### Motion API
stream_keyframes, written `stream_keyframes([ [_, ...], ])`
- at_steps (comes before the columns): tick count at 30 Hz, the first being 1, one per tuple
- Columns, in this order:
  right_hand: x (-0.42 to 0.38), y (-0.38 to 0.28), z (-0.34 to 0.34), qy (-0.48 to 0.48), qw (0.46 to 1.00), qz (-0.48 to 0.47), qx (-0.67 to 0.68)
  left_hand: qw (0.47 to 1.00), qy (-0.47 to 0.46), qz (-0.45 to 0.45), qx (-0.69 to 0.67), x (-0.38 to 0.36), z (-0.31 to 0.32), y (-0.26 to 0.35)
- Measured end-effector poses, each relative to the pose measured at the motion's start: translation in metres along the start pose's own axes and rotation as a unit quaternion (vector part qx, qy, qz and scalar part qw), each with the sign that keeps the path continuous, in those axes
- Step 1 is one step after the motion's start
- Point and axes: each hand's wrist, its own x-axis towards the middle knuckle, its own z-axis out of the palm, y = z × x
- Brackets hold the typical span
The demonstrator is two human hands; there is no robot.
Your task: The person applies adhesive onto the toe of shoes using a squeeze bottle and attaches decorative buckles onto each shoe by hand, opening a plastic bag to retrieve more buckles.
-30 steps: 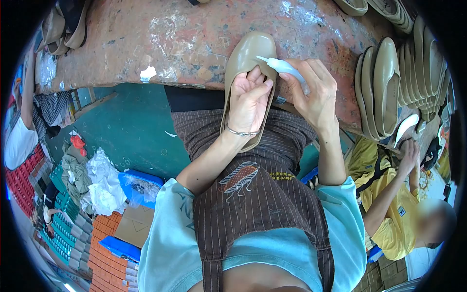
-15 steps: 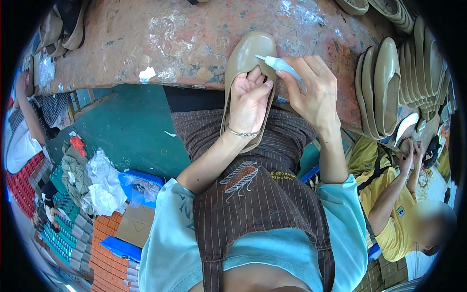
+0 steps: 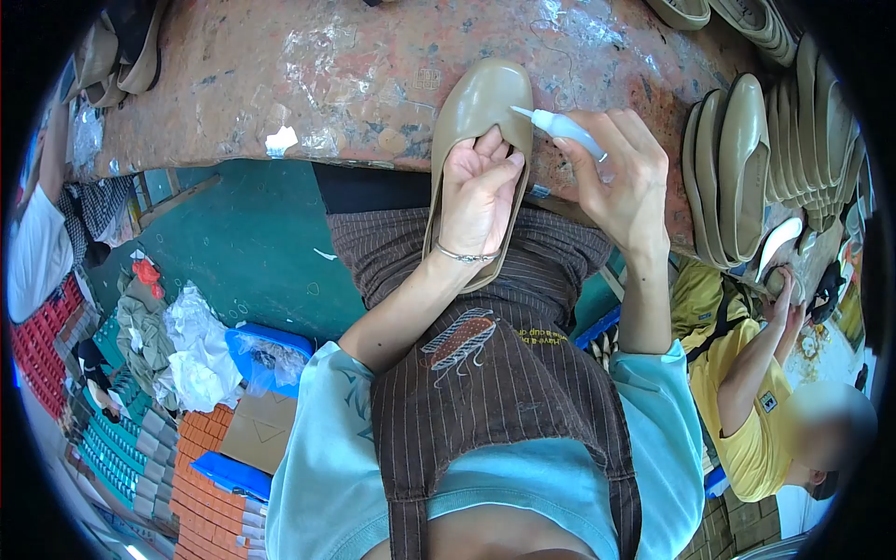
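Note:
A beige slip-on shoe (image 3: pixel 483 91) lies with its toe over the table edge and its heel toward my apron. My left hand (image 3: pixel 480 191) is inside the shoe's opening, palm up, fingers curled under the upper and the thumb laid near its rim, so it holds the shoe from within. In my right hand (image 3: pixel 627 177) is a small white squeeze bottle (image 3: pixel 569 131) with a fine pointed nozzle, pinched between thumb and fingers. The nozzle tip points left, close over the side of the shoe's toe.
Beige shoes (image 3: pixel 745 168) stand in tight rows on the right of the worn table (image 3: pixel 364 75); more sit at the far left corner. A co-worker in a yellow shirt (image 3: pixel 747 383) is at the right. A blue bin (image 3: pixel 271 359) and stacked boxes are at lower left.
My right hand has moved a little to the right with the squeeze bottle, taking the nozzle from the shoe's middle toward its side. My left hand and the shoe stay almost still.

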Motion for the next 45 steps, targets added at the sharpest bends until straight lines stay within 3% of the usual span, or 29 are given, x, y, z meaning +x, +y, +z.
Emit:
stream_keyframes([
  [2, -0.002, 0.005, -0.002, 0.0, 1.0, 0.012, 0.018, 1.0, 0.001, 0.007, 0.0, -0.001, 0.0, 0.0],
  [4, -0.005, 0.015, 0.001, 0.054, 0.985, 0.109, 0.123, 1.0, 0.005, 0.007, 0.0, -0.001, -0.002, 0.0],
  [5, -0.004, 0.023, 0.005, 0.055, 0.985, 0.108, 0.122, 1.0, 0.008, 0.006, 0.0, -0.001, -0.003, -0.001],
  [7, 0.001, 0.048, 0.02, 0.161, 0.964, 0.134, 0.165, 1.0, 0.002, 0.005, -0.006, -0.002, -0.005, -0.001],
  [9, 0.013, 0.065, 0.031, 0.184, 0.969, 0.108, 0.128, 1.0, -0.011, 0.004, -0.011, 0.0, -0.006, -0.001],
  [11, 0.018, 0.071, 0.037, 0.159, 0.968, 0.17, 0.088, 0.999, -0.003, -0.006, -0.045, 0.0, -0.009, 0.0],
  [13, 0.022, 0.081, 0.042, 0.155, 0.986, 0.055, -0.012, 0.998, -0.025, -0.004, -0.061, 0.001, -0.009, 0.0],
  [16, 0.022, 0.083, 0.037, 0.166, 0.984, 0.061, 0.003, 0.998, -0.017, -0.008, -0.056, 0.001, -0.011, 0.0],
  [18, 0.028, 0.087, 0.025, 0.195, 0.971, 0.114, 0.081, 0.998, -0.02, -0.009, -0.056, 0.001, -0.01, 0.001],
  [19, 0.037, 0.09, 0.016, 0.197, 0.97, 0.135, 0.04, 0.998, -0.017, -0.014, -0.057, 0.0, -0.01, 0.002],
  [23, 0.094, 0.099, 0.005, 0.096, 0.987, 0.058, 0.116, 0.998, 0.019, -0.026, -0.052, 0.001, -0.01, 0.003],
  [27, 0.133, 0.112, 0.02, 0.013, 1.0, -0.018, -0.022, 0.998, 0.018, -0.025, -0.057, 0.001, -0.008, 0.005],
  [28, 0.138, 0.113, 0.024, 0.041, 0.997, -0.057, -0.025, 0.998, 0.019, -0.026, -0.059, 0.002, -0.008, 0.005],
  [31, 0.14, 0.1, 0.017, -0.009, 1.0, 0.009, -0.027, 0.997, 0.001, -0.017, -0.079, 0.002, -0.018, 0.0],
  [32, 0.138, 0.101, 0.021, 0.025, 0.999, -0.018, -0.029, 0.995, -0.027, -0.013, -0.093, 0.002, -0.023, -0.002],
  [35, 0.135, 0.072, -0.001, -0.043, 0.997, 0.056, -0.026, 0.996, 0.015, -0.024, -0.083, 0.003, -0.017, 0.0],
  [37, 0.129, 0.084, -0.001, -0.03, 0.999, 0.02, -0.021, 0.996, 0.015, -0.027, -0.082, 0.003, -0.012, 0.001],
  [39, 0.121, 0.098, -0.005, 0.001, 0.998, 0.061, 0.033, 0.996, 0.017, -0.023, -0.083, 0.004, -0.013, 0.003],
  [41, 0.101, 0.076, -0.036, 0.092, 0.969, 0.122, 0.193, 0.995, 0.019, -0.04, -0.092, 0.003, -0.016, 0.002],
  [43, 0.072, 0.039, -0.065, 0.098, 0.932, 0.178, 0.299, 0.994, 0.013, -0.034, -0.101, 0.004, -0.018, 0.001],
  [45, 0.041, 0.013, -0.057, 0.076, 0.889, 0.156, 0.423, 0.994, 0.005, -0.034, -0.107, 0.003, -0.015, 0.001],
])
